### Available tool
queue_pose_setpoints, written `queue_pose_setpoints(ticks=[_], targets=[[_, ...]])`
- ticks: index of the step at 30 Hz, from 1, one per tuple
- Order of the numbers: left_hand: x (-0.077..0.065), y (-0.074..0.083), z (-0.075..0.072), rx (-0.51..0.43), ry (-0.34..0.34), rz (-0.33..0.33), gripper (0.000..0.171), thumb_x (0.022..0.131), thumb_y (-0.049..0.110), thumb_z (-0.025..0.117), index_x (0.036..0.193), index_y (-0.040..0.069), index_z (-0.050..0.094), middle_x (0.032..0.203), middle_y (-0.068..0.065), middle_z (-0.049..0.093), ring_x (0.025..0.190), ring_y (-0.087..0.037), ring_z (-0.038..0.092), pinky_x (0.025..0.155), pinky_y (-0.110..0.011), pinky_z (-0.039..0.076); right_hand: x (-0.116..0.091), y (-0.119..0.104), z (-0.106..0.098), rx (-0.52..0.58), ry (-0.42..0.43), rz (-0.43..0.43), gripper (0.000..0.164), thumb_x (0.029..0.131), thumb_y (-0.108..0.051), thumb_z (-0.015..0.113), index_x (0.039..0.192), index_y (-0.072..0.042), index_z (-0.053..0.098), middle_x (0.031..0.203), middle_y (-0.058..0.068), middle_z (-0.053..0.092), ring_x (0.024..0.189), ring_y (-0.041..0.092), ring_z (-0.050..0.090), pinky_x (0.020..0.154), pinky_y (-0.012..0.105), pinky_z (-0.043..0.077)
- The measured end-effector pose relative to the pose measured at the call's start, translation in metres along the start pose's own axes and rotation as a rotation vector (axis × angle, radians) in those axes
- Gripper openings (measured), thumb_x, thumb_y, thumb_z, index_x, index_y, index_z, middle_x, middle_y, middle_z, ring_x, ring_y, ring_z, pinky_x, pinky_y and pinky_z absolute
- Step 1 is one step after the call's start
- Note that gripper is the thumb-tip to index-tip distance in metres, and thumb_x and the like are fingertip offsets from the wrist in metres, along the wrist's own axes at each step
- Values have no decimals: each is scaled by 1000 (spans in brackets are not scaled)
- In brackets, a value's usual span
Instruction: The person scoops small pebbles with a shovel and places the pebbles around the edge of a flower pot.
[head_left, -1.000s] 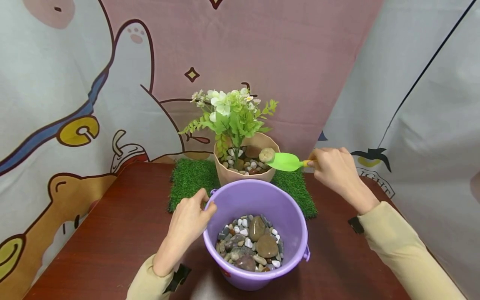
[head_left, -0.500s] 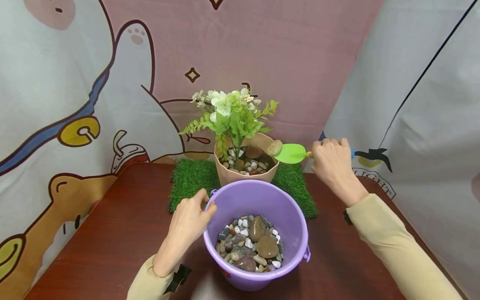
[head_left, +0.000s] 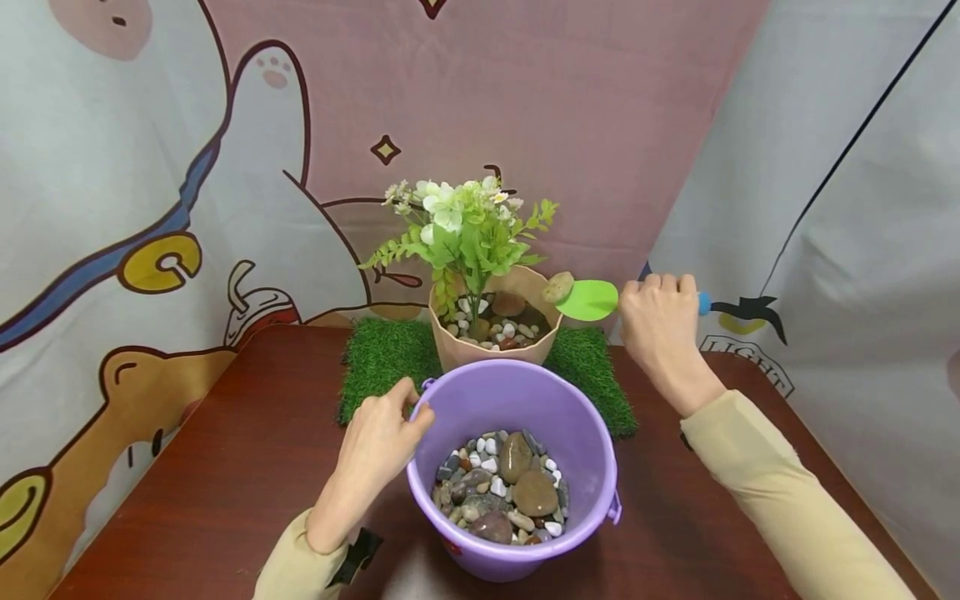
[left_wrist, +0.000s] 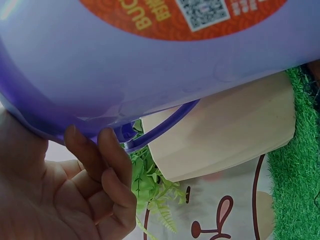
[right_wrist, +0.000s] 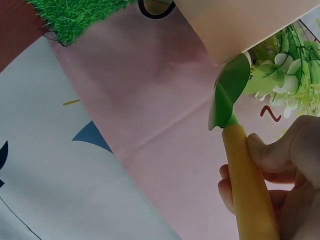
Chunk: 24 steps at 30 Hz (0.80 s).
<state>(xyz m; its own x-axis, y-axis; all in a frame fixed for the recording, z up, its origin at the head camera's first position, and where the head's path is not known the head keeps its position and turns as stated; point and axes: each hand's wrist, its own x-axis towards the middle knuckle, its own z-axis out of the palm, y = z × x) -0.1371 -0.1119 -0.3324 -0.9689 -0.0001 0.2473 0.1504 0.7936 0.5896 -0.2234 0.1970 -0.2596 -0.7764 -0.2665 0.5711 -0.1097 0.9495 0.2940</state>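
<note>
My right hand (head_left: 662,337) grips the yellow handle of a toy trowel (head_left: 588,300) with a green blade and a blue handle end. A beige rounded stone (head_left: 558,287) is at the blade's tip, overlapping the right rim of the peach flowerpot (head_left: 491,357). The right wrist view shows fingers and thumb around the handle (right_wrist: 247,185); the stone is hidden there. My left hand (head_left: 381,437) holds the left rim of the purple bucket (head_left: 577,408) beside its handle lug, thumb inside. Fingers (left_wrist: 117,150) curl against its outer side in the left wrist view.
Inside the bucket lie wet pebbles and larger stones (head_left: 534,493). Pebbles and an artificial plant (head_left: 480,229) with white flowers fill the pot, behind the bucket on a green turf mat (head_left: 393,358). The brown table (head_left: 247,433) meets a cartoon-printed cloth (head_left: 600,125) behind.
The trowel's blade and the stone have moved up and right, from inside the pot to its right rim. My right hand has turned, showing the blue handle end. My left hand stays put.
</note>
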Motion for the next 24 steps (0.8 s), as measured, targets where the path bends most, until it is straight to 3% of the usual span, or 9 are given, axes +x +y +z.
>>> queue_pose_setpoints(ticks=[11, 18, 24], targets=[[0, 0, 0, 4, 4, 1, 9, 83, 20, 58, 79, 12, 55, 50, 1, 39, 45, -13, 37, 44, -26, 28, 1, -7, -5, -71, 37, 20, 17, 75, 7, 52, 63, 1, 43, 66, 23, 53, 65, 37, 49, 70, 46, 36], [-1, 0, 0, 6, 0, -2, 9, 83, 20, 58, 79, 12, 55, 50, 0, 40, 45, -13, 37, 44, -27, 28, -11, -8, -4, -6, 29, 37, 12, 82, 2, 51, 70, 3, 48, 71, 24, 52, 71, 40, 49, 73, 49, 36], [0, 0, 0, 2, -1, -1, 9, 83, 20, 57, 80, 12, 55, 50, 0, 40, 44, -13, 37, 44, -27, 28, -23, -8, -2, 44, 271, -20, 14, 85, -3, 52, 72, 3, 52, 70, 22, 53, 67, 40, 49, 69, 49, 37]])
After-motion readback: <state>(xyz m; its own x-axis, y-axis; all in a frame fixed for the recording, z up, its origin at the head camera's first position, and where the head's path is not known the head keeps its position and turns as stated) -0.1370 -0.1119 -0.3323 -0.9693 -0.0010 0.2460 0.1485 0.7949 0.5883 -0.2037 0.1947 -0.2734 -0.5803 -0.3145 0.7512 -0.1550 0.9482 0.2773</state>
